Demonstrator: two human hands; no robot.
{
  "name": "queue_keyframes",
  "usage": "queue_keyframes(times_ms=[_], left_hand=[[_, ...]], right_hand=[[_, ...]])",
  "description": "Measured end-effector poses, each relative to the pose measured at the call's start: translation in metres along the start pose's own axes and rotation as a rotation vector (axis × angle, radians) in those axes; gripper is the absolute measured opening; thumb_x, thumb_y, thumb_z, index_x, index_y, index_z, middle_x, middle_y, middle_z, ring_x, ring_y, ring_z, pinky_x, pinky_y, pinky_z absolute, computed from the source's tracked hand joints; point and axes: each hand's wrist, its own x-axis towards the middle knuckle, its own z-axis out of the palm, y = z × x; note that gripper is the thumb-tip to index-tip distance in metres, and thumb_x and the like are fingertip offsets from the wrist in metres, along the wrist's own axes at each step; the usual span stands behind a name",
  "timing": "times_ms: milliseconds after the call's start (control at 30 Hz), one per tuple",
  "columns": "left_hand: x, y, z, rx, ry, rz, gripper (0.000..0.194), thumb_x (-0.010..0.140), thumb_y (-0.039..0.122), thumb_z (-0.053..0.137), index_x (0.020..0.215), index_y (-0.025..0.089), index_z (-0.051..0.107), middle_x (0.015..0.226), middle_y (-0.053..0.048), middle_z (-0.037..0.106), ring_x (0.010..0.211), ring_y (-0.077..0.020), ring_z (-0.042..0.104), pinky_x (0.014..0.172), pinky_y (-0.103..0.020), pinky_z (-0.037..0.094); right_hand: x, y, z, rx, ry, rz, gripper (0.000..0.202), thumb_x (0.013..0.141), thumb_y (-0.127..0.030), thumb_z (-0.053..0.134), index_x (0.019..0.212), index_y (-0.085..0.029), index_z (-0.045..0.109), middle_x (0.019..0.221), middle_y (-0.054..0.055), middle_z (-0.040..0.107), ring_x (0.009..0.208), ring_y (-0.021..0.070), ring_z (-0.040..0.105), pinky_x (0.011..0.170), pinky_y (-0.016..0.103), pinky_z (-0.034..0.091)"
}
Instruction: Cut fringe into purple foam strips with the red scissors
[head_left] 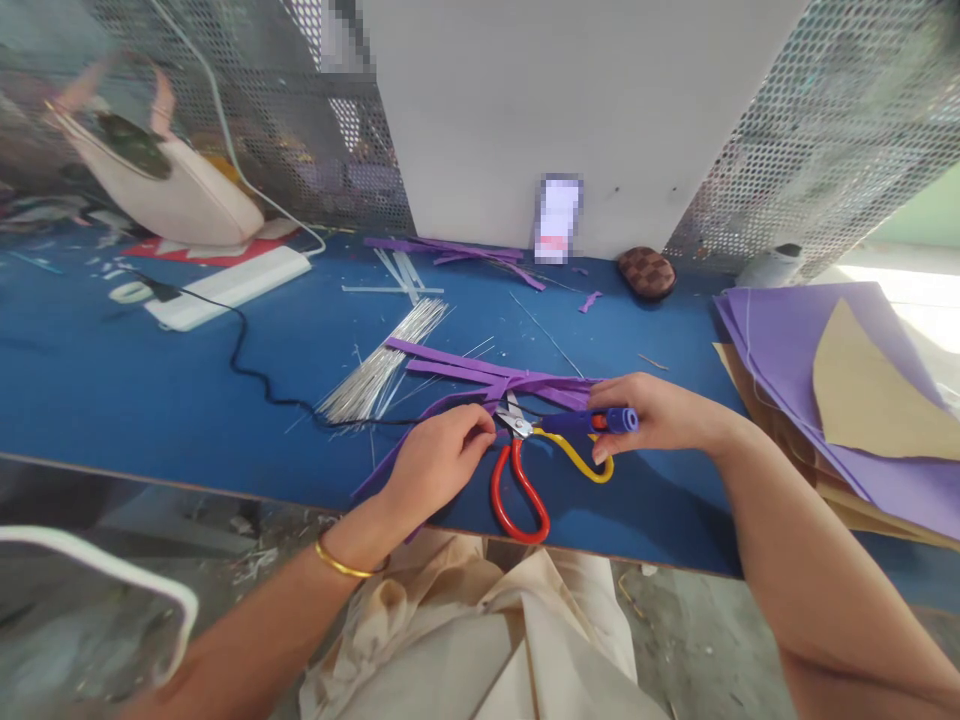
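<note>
My left hand [442, 455] is closed at the blue table's front, thumb and forefinger drawn together beside the scissors' blades. What it pinches is too small to make out; a purple strip [375, 478] runs beneath it. The scissors [519, 490], with one red and one yellow handle, lie between my hands, blades parted. My right hand [649, 412] is closed around a blue stick-shaped tool [570, 422] with an orange part near its end. Several more purple strips [450, 360] lie just beyond both hands, their right ends by my right fingers.
A bundle of thin silvery wires [386, 362] lies left of centre. A black cord [255, 375] runs from a white power strip [232, 288]. A pale handbag [169, 190], phone [557, 220] and checked pouch [646, 274] stand behind. Purple and tan sheets [795, 345] are stacked right.
</note>
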Motion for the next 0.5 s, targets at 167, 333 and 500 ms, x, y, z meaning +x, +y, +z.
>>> queue_keyframes(times_ms=[167,333,500], left_hand=[[-0.0016,-0.0006,0.0021,-0.178,0.022,-0.083,0.005,0.087,0.026,0.058,0.086,0.023,0.062,0.081,0.005,0.069,0.074,-0.0127,0.063,0.07,-0.025,0.043],[0.0008,0.0019,0.0043,-0.274,0.016,-0.095,0.005,0.085,0.024,0.059,0.084,0.023,0.063,0.079,0.006,0.07,0.068,-0.0106,0.062,0.067,-0.022,0.044],[0.0033,0.0067,0.0051,-0.288,0.01,-0.096,0.006,0.083,0.022,0.059,0.085,0.023,0.065,0.083,0.005,0.072,0.069,-0.0115,0.064,0.068,-0.023,0.045]], right_hand=[[-0.0016,-0.0026,0.0002,0.027,0.005,0.079,0.04,0.077,-0.057,0.068,0.076,-0.018,0.061,0.074,0.001,0.06,0.067,0.015,0.049,0.062,0.026,0.037],[-0.0037,-0.0049,-0.0033,0.077,0.015,0.151,0.038,0.077,-0.056,0.068,0.078,-0.018,0.063,0.076,0.002,0.063,0.068,0.0162,0.051,0.062,0.027,0.039],[-0.0039,-0.0047,-0.0047,0.086,-0.005,0.182,0.04,0.076,-0.058,0.068,0.08,-0.018,0.066,0.079,0.003,0.067,0.069,0.0174,0.054,0.063,0.027,0.041]])
